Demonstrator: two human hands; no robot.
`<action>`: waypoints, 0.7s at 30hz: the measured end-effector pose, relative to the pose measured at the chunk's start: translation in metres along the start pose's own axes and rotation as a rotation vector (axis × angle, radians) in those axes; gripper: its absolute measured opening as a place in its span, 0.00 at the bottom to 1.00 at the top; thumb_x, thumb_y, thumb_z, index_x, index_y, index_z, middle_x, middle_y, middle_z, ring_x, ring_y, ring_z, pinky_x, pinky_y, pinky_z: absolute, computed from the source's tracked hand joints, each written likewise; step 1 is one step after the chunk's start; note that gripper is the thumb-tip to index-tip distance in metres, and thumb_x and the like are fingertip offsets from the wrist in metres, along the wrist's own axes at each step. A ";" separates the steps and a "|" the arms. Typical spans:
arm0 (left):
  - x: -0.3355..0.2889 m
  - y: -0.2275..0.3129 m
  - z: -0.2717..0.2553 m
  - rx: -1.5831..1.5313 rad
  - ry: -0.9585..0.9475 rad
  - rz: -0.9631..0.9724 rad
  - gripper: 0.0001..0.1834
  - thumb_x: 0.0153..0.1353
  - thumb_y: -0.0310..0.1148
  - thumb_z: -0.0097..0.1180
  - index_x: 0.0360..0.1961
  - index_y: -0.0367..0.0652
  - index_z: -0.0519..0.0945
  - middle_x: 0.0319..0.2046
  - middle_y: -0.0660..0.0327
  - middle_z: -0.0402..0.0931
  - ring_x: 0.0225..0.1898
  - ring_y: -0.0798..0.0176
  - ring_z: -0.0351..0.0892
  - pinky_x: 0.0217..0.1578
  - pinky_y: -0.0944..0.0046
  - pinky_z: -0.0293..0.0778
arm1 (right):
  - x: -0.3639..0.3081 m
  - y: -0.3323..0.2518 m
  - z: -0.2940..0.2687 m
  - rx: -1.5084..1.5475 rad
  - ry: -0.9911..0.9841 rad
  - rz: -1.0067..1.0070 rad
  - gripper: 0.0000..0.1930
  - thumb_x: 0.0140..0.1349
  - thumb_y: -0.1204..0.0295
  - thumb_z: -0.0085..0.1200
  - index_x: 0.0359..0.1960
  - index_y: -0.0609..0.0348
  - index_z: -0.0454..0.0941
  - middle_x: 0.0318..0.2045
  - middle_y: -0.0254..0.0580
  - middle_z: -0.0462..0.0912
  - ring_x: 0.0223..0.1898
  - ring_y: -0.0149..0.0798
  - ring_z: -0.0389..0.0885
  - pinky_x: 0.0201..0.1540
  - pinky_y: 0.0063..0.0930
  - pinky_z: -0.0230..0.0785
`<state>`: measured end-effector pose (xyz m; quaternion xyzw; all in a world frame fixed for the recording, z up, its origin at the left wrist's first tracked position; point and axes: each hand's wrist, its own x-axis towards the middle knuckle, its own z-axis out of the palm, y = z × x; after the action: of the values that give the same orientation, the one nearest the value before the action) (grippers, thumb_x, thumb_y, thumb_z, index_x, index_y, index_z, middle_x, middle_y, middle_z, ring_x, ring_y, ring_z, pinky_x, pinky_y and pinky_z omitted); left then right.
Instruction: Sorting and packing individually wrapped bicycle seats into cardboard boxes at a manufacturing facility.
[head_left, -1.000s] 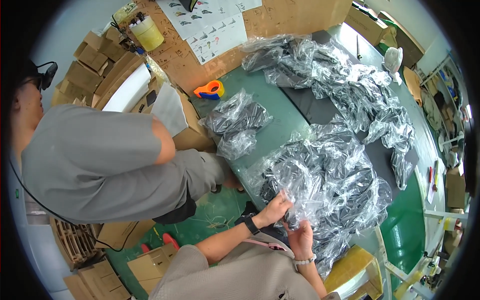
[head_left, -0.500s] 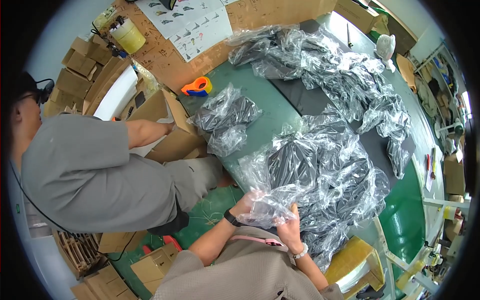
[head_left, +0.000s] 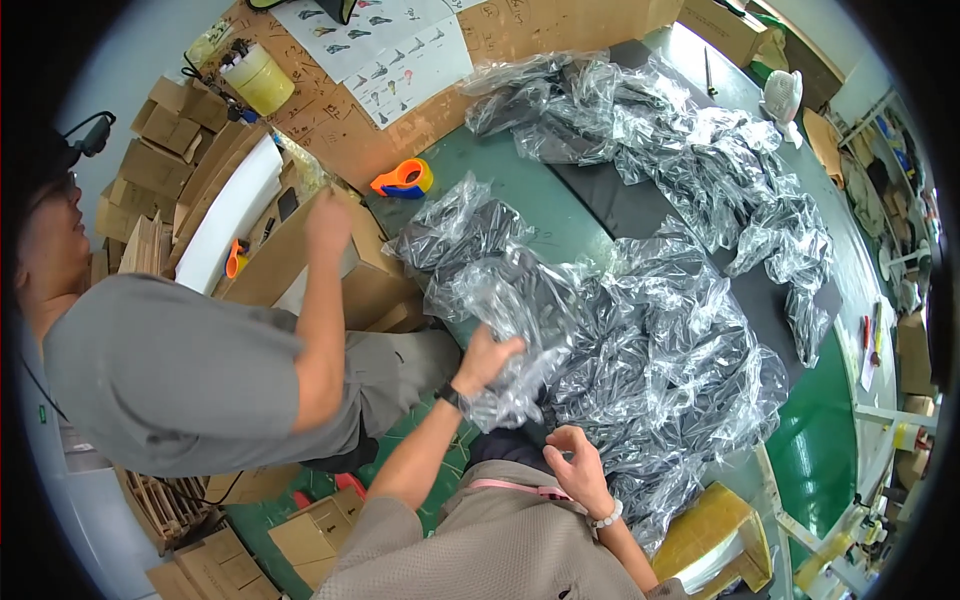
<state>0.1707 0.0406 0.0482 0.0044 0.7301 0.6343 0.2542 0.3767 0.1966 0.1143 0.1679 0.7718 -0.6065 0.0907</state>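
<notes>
My left hand [head_left: 485, 360] is closed on the near end of a clear plastic bag with a dark item [head_left: 522, 305] inside, lifted and tilted toward the left part of the table. It overlaps another bagged dark item [head_left: 455, 225] there, and I cannot tell whether the two touch. My right hand [head_left: 582, 468] holds nothing, fingers loosely bent and thumb apart, in front of my body at the table edge. Beside it spreads a large heap of bagged dark items [head_left: 670, 340]. What the items are is hidden by the crinkled plastic.
At the left, a co-worker [head_left: 190, 360] stands by an open cardboard box [head_left: 375, 265], one arm raised over it. An orange and blue tape dispenser [head_left: 403, 180] sits on the green table [head_left: 560, 205]. More bagged items [head_left: 700, 150] lie farther back, near a small white fan [head_left: 780, 100].
My left hand has moved up and left, carrying the bagged item off the heap. The right hand has let go of the plastic. The co-worker's arm has risen out of the box.
</notes>
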 end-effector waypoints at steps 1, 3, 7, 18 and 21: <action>0.015 0.001 -0.011 0.027 0.032 0.015 0.25 0.48 0.34 0.60 0.47 0.32 0.75 0.40 0.55 0.80 0.42 0.60 0.78 0.47 0.62 0.71 | 0.002 0.004 -0.002 0.017 -0.017 0.031 0.15 0.57 0.72 0.57 0.44 0.65 0.72 0.35 0.48 0.82 0.39 0.45 0.83 0.41 0.33 0.73; 0.038 -0.020 -0.034 0.059 0.056 0.020 0.25 0.49 0.34 0.60 0.47 0.32 0.75 0.39 0.56 0.80 0.42 0.61 0.78 0.47 0.62 0.71 | 0.006 0.010 -0.001 0.038 -0.015 0.062 0.13 0.58 0.72 0.57 0.42 0.65 0.73 0.33 0.47 0.82 0.38 0.43 0.83 0.40 0.31 0.73; 0.035 -0.045 -0.005 -0.650 -0.022 -0.282 0.21 0.61 0.38 0.52 0.53 0.39 0.72 0.48 0.53 0.76 0.48 0.60 0.76 0.50 0.58 0.73 | 0.014 0.010 -0.011 0.041 0.037 0.071 0.10 0.58 0.73 0.56 0.39 0.65 0.74 0.32 0.47 0.82 0.36 0.42 0.82 0.39 0.31 0.73; 0.133 -0.078 0.050 -1.164 0.762 -0.499 0.24 0.67 0.55 0.38 0.51 0.50 0.73 0.43 0.63 0.79 0.42 0.63 0.80 0.39 0.62 0.78 | 0.029 -0.005 -0.014 0.062 -0.070 0.067 0.11 0.57 0.74 0.57 0.39 0.65 0.75 0.32 0.47 0.82 0.35 0.43 0.82 0.40 0.31 0.73; 0.161 -0.096 0.084 -0.985 0.667 -0.445 0.24 0.66 0.57 0.42 0.54 0.54 0.71 0.47 0.67 0.73 0.45 0.65 0.73 0.37 0.65 0.75 | 0.032 0.004 -0.017 0.027 -0.054 0.050 0.11 0.56 0.73 0.57 0.40 0.66 0.75 0.33 0.48 0.82 0.35 0.45 0.82 0.39 0.32 0.73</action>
<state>0.0923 0.1522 -0.1052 -0.4629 0.3760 0.7950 0.1111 0.3494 0.2192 0.1036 0.1720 0.7563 -0.6188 0.1244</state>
